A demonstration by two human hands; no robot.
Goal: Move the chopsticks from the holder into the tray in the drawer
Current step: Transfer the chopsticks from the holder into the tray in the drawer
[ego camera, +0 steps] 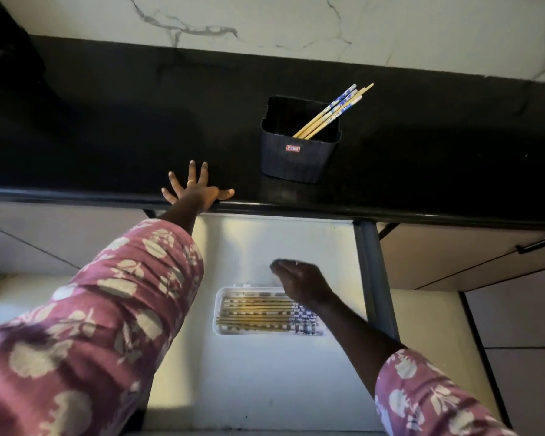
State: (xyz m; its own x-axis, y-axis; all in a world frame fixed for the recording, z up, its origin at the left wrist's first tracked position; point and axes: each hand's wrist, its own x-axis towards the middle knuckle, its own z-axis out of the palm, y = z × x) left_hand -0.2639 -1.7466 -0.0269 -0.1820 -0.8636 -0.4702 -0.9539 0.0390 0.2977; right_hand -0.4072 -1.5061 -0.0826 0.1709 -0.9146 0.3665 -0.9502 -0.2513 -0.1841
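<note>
While the table (pixel 107 136) carries the holder (pixel 298 158) with leaning chopsticks (pixel 334 111), beyond the drawer's tray (pixel 224 328), the empty, loosely curled right hand (pixel 299 280) is nearer them than the spread, braced left hand (pixel 195 190).

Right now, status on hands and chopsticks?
Left hand flat on counter edge, empty. Right hand above tray, holding nothing visible. Chopsticks remain in holder. Path clear.
</note>
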